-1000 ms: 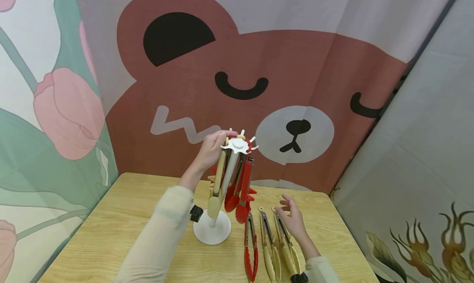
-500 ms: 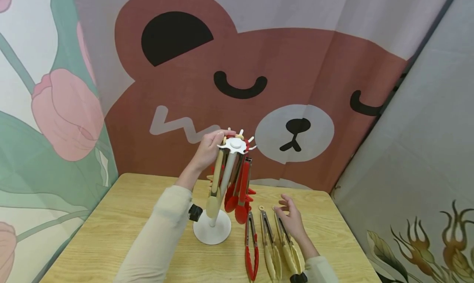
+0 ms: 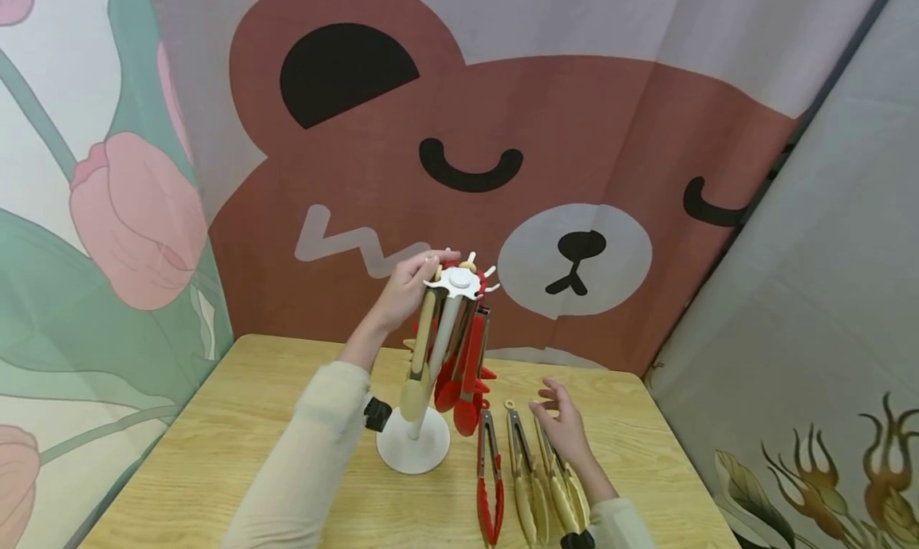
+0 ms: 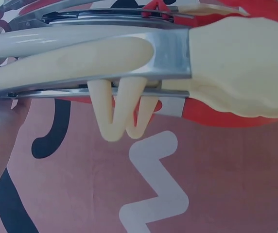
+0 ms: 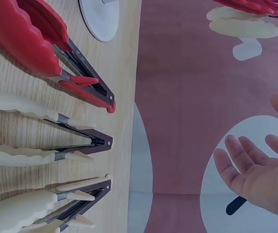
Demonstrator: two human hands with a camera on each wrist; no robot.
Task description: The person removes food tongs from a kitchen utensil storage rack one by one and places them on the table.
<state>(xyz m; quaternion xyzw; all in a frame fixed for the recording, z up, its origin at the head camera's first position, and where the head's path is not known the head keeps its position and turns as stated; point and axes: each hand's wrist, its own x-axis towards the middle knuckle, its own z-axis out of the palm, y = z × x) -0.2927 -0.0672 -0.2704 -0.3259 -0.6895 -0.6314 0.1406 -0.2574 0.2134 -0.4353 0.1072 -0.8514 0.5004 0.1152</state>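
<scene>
A white stand (image 3: 459, 281) with hooks round its top carries several hanging tongs. My left hand (image 3: 404, 294) holds the stand at its top left, with the fingers reaching over the far side and the thumb nearer me. Right below the hand hang cream-tipped tongs (image 3: 420, 361), large in the left wrist view too. Red tongs (image 3: 470, 369) hang on the stand's right side. My right hand (image 3: 565, 429) hovers empty, its fingers loosely bent, above the right-hand cream tongs (image 3: 563, 493). Beside those lie other cream tongs (image 3: 527, 485) and red tongs (image 3: 491, 485).
The stand's round white base (image 3: 402, 453) rests on a light wooden table (image 3: 273, 437). Behind the table hangs a curtain (image 3: 574, 150) with a brown bear's face. Another curtain (image 3: 797, 294) borders the right side.
The head view has shifted very slightly. Both hands, the stand and the tongs keep their places.
</scene>
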